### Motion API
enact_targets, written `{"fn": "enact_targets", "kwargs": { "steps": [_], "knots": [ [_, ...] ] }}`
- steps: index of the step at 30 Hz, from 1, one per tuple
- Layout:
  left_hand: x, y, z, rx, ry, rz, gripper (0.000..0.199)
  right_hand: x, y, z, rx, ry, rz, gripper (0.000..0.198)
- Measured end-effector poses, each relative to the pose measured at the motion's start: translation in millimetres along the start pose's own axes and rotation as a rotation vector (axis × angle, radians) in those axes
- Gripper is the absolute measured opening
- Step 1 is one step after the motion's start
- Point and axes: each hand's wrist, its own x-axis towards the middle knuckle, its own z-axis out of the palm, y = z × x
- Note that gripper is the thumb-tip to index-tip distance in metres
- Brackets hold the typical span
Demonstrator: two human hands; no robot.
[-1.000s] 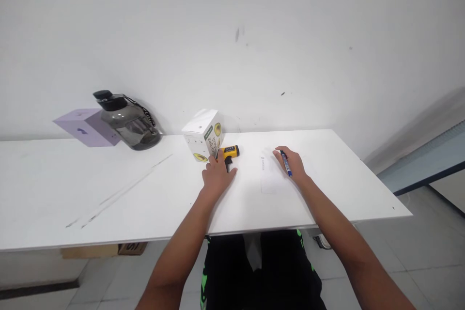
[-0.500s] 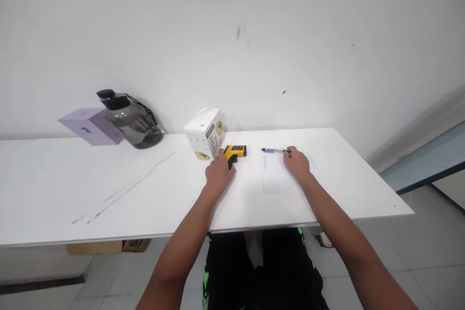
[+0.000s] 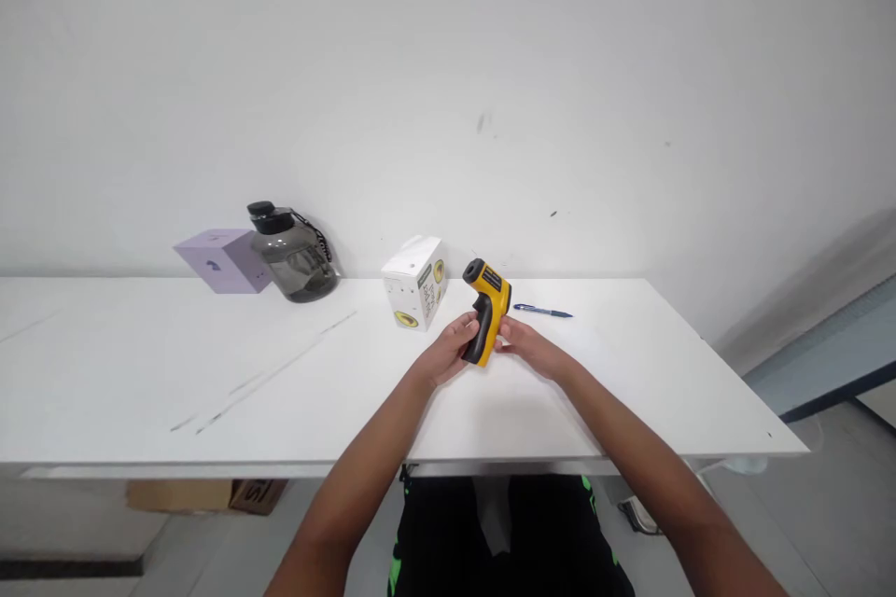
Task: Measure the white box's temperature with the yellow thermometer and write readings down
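A yellow and black infrared thermometer (image 3: 488, 310) is held up over the table between both hands, its nose tilted up to the left. My left hand (image 3: 452, 350) is closed around the lower part of its black handle. From the other side, the fingers of my right hand (image 3: 525, 341) grip the yellow back of the handle; some fingertips are hidden behind it. A blue pen (image 3: 543, 310) lies on the table just beyond my right hand, apart from it. To the left of the thermometer stands a white box with avocado pictures (image 3: 414, 287).
Farther left, a grey bottle with a black cap (image 3: 298, 259) stands in front of a lilac box (image 3: 222, 263), near the wall. The white table (image 3: 280, 392) ends at a right edge and a front edge close to my body. A cardboard box (image 3: 189, 494) sits below.
The thermometer has been lifted off the table and turned upright. My right hand has let go of the pen and moved left onto the thermometer. The pen now lies at a different angle.
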Motion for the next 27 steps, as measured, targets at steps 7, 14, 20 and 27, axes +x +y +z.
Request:
{"fn": "enact_targets", "kwargs": {
  "steps": [7, 14, 20, 27],
  "knots": [
    [0, -2, -6, 0.101, -0.068, -0.089, 0.041, 23, 11, 29, 0.468, 0.022, -0.11, 0.048],
    [4, -15, -10, 1.19, 0.554, 0.5, 0.023, 18, 18, 17, 0.438, 0.325, -0.115, 0.03],
    [11, 3, -43, 1.229, 1.208, 0.823, 0.072, 16, 23, 21, 0.149, 0.313, -0.029, 0.041],
    [22, 2, -76, 0.876, 1.185, 0.377, 0.098, 11, 31, 33, -0.06, 0.25, 0.067, 0.034]
  ]
}}
